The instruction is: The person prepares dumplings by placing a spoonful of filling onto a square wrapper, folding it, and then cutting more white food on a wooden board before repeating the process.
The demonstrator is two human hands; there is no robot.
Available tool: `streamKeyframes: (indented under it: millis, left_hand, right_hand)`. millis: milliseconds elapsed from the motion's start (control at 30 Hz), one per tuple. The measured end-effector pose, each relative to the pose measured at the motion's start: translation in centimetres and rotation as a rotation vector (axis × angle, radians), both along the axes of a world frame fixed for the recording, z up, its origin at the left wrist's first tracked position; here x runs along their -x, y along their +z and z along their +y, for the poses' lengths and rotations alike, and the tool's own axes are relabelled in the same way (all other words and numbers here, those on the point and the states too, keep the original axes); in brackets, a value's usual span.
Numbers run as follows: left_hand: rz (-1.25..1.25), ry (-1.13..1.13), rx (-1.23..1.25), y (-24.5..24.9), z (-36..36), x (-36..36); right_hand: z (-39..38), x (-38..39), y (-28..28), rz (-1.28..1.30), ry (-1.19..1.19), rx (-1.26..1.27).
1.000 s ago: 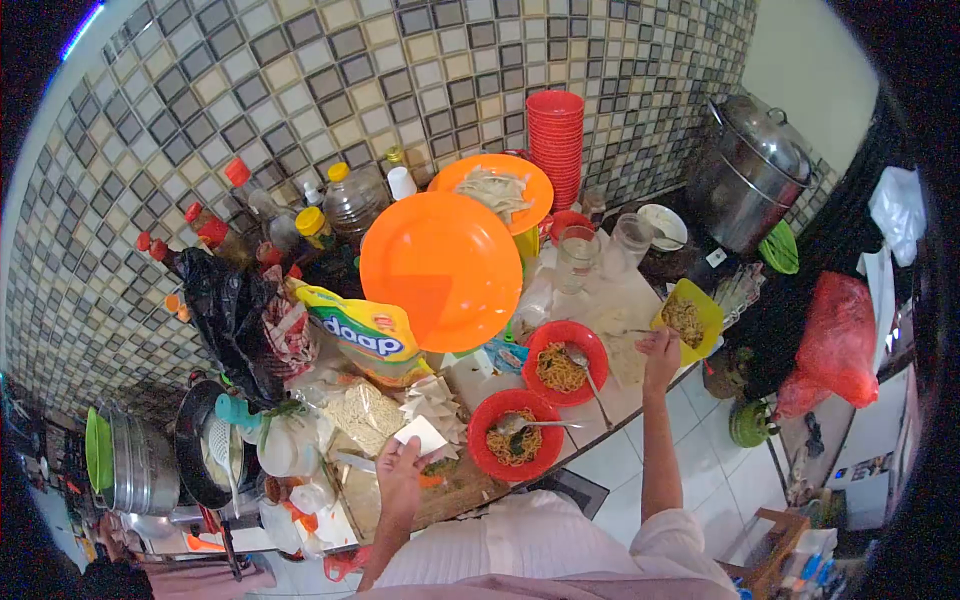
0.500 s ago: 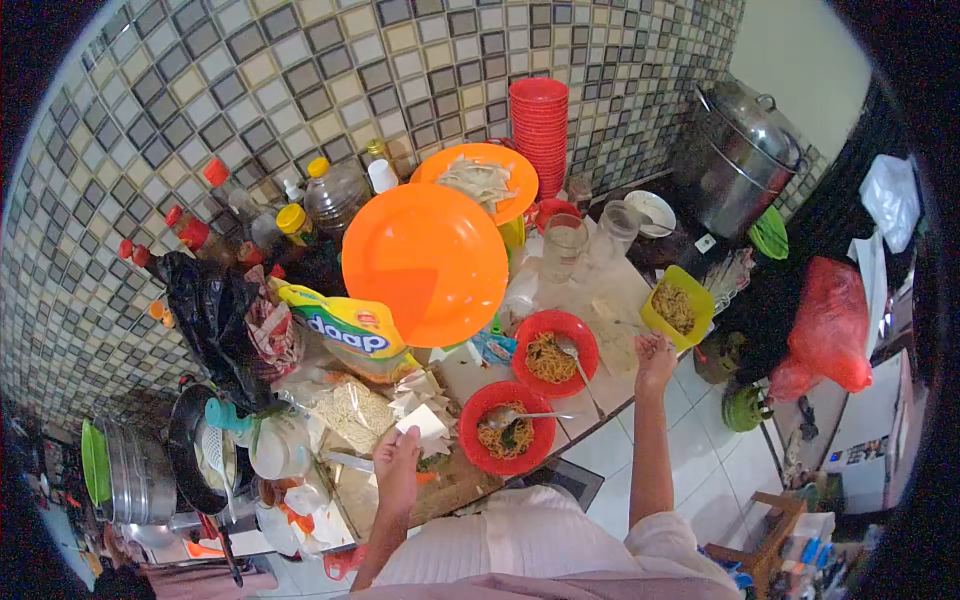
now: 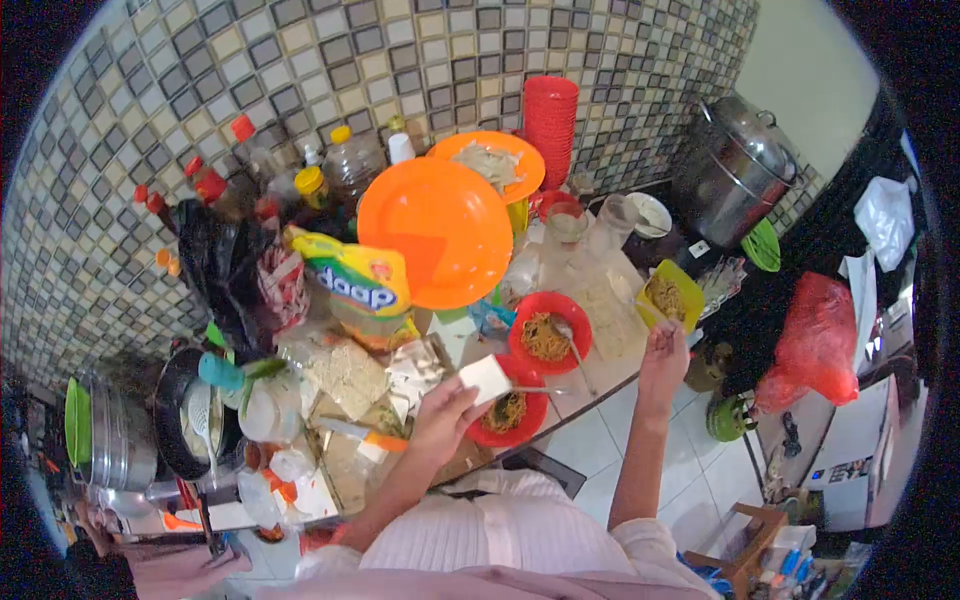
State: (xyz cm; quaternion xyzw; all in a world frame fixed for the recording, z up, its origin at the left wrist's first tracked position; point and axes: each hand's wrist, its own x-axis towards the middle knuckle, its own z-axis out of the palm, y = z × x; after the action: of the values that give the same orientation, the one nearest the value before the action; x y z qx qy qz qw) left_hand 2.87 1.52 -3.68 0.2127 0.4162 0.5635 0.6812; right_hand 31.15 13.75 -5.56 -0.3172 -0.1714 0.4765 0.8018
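Note:
My left hand (image 3: 445, 418) pinches a small white piece of paper (image 3: 486, 378), held over the left edge of the nearer red bowl (image 3: 535, 425). Noodles lie in that bowl, with a spoon resting across it, partly covered by the paper. Behind it is a second red bowl (image 3: 580, 340), also with noodles and a spoon. My right hand (image 3: 665, 362) is closed around the thin handle of a spoon (image 3: 626, 290), just in front of a yellow-green square container (image 3: 692, 295) of light brown crumbly food. The fingertips partly hide the handle.
A large orange plate (image 3: 435, 230) and a yellow-green pouch (image 3: 355, 285) stand behind the bowls. To the left are a knife with an orange handle (image 3: 385, 441), cut paper pieces (image 3: 415, 365) and a black pan (image 3: 175, 400). A steel pot (image 3: 735, 165) stands back right.
My left hand has moved right with the paper, from beside the paper pieces to the nearer red bowl. My right hand has shifted slightly, staying by the yellow-green container. The view has tilted a little.

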Motion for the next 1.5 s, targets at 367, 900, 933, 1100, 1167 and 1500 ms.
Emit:
streamKeyframes:
  millis: [367, 900, 933, 1100, 1167, 1500]
  left_hand:
    - [-0.035, -0.007, -0.175, 5.2, -1.8, 0.1]
    - [-0.019, 0.094, -0.213, 5.9, -4.7, 1.1]
    - [-0.039, 0.102, -0.206, 6.0, -4.7, 1.2]
    - [-0.074, 0.105, -0.193, 6.1, -4.5, 1.4]
    - [-0.073, 0.097, -0.179, 6.7, -4.5, 1.5]
    - [-0.100, 0.127, -0.228, 5.8, -4.5, 2.3]
  right_hand:
    - [-7.4, 8.6, 11.0, -0.404, 0.398, -0.101]
    - [-10.6, 11.3, 11.6, -1.219, 0.107, -1.044]
    - [-10.5, 11.4, 11.5, -1.161, 0.158, -1.086]
    - [-10.4, 11.9, 11.8, -1.193, 0.116, -1.133]
    - [-10.1, 12.0, 12.0, -1.076, 0.075, -1.176]
    - [-9.9, 12.7, 12.1, -1.170, 0.102, -1.146]
